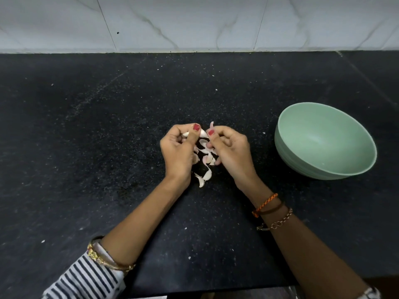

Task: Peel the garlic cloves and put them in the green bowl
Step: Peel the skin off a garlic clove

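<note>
Both hands pinch: left hand (178, 151) a small, light, slippery white garlic clove (202, 133), right hand (230, 148) its papery pinkish skin (211, 125).

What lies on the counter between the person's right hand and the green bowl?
In the head view, only bare black countertop with a tiny white fleck separates the right hand from the green bowl; the garlic cloves lie between the two hands instead.

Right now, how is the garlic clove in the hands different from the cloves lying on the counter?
The held clove is up off the counter, gripped by the left hand; the loose cloves lie on it untouched. The right hand pinches a strip of skin beside the held clove; the loose cloves show none lifted. All are pale, whitish-pink.
</note>
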Demonstrator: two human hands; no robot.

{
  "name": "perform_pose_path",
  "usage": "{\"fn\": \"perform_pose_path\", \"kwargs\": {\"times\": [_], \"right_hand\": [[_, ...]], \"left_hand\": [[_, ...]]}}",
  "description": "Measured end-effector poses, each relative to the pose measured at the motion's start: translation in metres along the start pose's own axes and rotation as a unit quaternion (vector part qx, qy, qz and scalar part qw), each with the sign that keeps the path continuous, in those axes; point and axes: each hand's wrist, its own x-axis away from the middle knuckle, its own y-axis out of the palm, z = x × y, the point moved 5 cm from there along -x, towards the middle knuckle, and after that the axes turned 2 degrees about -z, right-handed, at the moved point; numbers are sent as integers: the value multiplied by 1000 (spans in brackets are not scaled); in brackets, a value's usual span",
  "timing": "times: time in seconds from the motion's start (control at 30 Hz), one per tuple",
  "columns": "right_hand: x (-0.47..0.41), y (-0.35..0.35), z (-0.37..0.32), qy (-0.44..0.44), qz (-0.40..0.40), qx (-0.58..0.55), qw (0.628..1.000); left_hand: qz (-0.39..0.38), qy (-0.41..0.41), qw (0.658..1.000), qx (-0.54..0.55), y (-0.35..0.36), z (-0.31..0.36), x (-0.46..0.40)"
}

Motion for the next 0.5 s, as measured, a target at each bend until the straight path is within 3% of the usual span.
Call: {"fn": "perform_pose_path", "kwargs": {"times": [0.1,0.2,0.5], "right_hand": [[2,0,-2,-77,19,48,996],[4,-1,-4,-135,41,184,973],[6,5,-8,-155,63,260,951]], "left_hand": [[-19,-7,1000,5,4,0,2],[-34,-8,999,-1,7,1,4],[-55,-28,998,-20,11,-3,8]]}}
